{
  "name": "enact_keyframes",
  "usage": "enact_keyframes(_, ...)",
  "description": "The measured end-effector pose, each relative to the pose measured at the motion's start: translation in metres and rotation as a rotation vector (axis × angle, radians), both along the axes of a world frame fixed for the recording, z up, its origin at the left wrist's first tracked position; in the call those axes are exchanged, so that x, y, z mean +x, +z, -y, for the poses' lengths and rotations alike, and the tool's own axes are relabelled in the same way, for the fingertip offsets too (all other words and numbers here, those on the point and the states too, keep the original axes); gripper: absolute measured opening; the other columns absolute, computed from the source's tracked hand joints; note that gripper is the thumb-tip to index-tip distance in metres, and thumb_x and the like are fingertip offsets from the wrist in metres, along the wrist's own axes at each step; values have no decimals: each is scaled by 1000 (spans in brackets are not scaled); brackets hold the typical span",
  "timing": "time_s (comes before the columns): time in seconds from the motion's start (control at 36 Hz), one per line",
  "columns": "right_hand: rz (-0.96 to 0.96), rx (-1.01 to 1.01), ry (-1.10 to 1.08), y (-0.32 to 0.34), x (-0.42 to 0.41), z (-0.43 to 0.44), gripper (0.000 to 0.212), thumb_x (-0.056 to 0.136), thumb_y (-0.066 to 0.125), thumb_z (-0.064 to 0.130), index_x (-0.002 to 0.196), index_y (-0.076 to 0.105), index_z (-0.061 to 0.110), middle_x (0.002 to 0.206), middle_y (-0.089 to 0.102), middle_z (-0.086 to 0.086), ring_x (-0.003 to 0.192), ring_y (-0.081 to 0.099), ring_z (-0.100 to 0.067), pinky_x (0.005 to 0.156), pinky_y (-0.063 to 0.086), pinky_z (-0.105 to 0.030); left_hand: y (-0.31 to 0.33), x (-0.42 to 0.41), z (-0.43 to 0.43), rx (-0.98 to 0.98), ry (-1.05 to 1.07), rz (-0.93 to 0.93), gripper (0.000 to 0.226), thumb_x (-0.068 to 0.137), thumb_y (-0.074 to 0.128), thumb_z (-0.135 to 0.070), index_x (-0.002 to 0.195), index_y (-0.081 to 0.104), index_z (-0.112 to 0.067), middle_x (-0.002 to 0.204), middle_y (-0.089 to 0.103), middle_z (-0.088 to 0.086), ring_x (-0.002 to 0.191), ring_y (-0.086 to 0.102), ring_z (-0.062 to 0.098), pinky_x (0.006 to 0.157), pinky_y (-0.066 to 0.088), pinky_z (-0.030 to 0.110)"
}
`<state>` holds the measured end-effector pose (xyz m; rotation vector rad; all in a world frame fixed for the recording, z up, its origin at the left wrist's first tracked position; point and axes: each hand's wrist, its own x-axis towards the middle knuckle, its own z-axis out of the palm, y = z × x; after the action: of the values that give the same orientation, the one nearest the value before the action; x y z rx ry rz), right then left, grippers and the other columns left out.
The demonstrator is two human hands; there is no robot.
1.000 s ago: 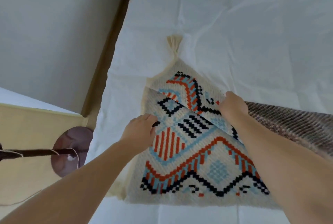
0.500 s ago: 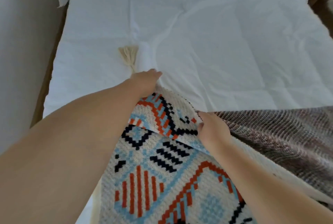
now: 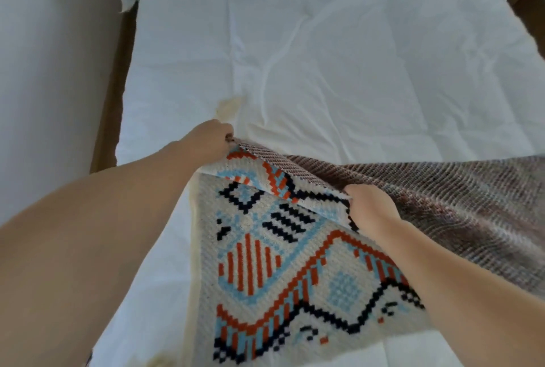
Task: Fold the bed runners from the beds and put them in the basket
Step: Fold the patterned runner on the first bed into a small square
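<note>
A cream woven bed runner (image 3: 283,251) patterned with orange, light-blue and black geometric motifs lies across the near end of a bed covered by a white quilted duvet (image 3: 339,65). Its far edge is turned back, showing the brown-grey striped underside (image 3: 457,195), which spreads away to the right and runs out of the frame.

The left hand (image 3: 211,141) is clenched on the far left corner of the runner, fingers curled over the point where the patterned face and the striped underside meet; the corner is lifted just off the duvet. The right hand (image 3: 370,207) grasps the folded edge further to the right, thumb side toward the pattern, with the fold bunched under its fingers. The stretch of fold between the two hands hangs as a raised ridge above the flat patterned part, which lies nearer the camera.

A cream tassel (image 3: 228,104) shows as a blurred patch on the duvet just beyond the left hand. Both forearms cover parts of the runner's near side edges, and its right end is cut off. A pale wall (image 3: 53,71) stands left of the bed
</note>
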<state>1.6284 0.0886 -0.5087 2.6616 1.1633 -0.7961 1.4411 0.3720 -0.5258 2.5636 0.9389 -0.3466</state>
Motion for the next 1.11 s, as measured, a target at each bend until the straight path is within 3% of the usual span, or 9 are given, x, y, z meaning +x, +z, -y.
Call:
enact_keyframes(0.08, 4, 35, 14, 11, -8, 9, 34, 88, 42, -7, 67, 39, 20, 64, 47, 0, 61, 51, -22, 50, 36, -31, 8, -42, 27, -18, 74, 91, 19, 91, 43, -4, 97, 60, -6, 92, 57, 16, 80, 57, 33, 72, 48, 43)
enact_keyframes(0.22, -4, 59, 136, 25, -27, 35, 34, 87, 42, -6, 65, 39, 19, 64, 46, 2, 58, 45, -20, 48, 31, -29, 16, -100, 86, 26, 232, 92, 19, 91, 43, -2, 92, 61, -6, 89, 55, 15, 75, 57, 33, 70, 50, 42)
enact_keyframes(0.31, -11, 45, 230, 29, -37, 60, 27, 88, 40, -6, 76, 50, 17, 74, 56, 0, 73, 59, -25, 54, 39, -29, 10, -133, 128, 20, 325, 90, 18, 90, 46, -4, 92, 63, -10, 95, 54, 11, 76, 57, 29, 70, 49, 37)
enact_keyframes(0.36, -16, 4, 306, 30, -44, 76, 38, 89, 40, -10, 110, 61, 14, 107, 65, -2, 99, 62, -26, 72, 50, -32, 8, -152, 158, 16, 392, 79, 18, 90, 45, -7, 91, 63, -12, 95, 55, 10, 74, 57, 27, 67, 49, 36)
enact_keyframes(0.42, -11, -67, 369, 31, -52, 91, 53, 89, 42, -13, 133, 52, 13, 131, 57, -6, 113, 58, -27, 89, 52, -37, 8, -169, 192, 8, 460, 82, 19, 90, 45, -5, 89, 62, -13, 93, 53, 8, 76, 57, 28, 67, 46, 33)
enact_keyframes(0.64, 62, -46, 670, 8, -75, 163, 48, 86, 44, -6, 129, 51, 16, 120, 58, -4, 101, 61, -24, 82, 54, -38, -2, -213, 305, -11, 602, 75, 19, 91, 48, -9, 96, 66, -13, 96, 48, 8, 81, 54, 29, 69, 38, 30)
enact_keyframes(0.75, 95, -90, 742, 3, -82, 189, 58, 87, 51, -2, 140, 40, 20, 128, 52, -1, 111, 58, -21, 84, 51, -33, -11, -219, 345, -19, 612, 45, 18, 89, 49, -5, 98, 65, -9, 103, 49, 10, 84, 53, 29, 71, 41, 32)
enact_keyframes(0.94, 52, -96, 757, -24, -89, 215, 43, 88, 42, 2, 128, 48, 18, 116, 56, 0, 103, 60, -24, 79, 51, -37, -41, -232, 378, -119, 680, 53, 12, 87, 46, -6, 89, 57, -11, 104, 49, 3, 92, 52, 29, 75, 40, 32)
enact_keyframes(1.11, 59, -91, 753, -69, -95, 220, 44, 90, 42, 6, 132, 46, 19, 120, 54, -1, 107, 56, -23, 85, 49, -35, -61, -220, 381, 213, 410, -340, 25, 90, 45, -35, 103, 64, -28, 128, 44, 2, 118, 34, 24, 101, 28, 39)
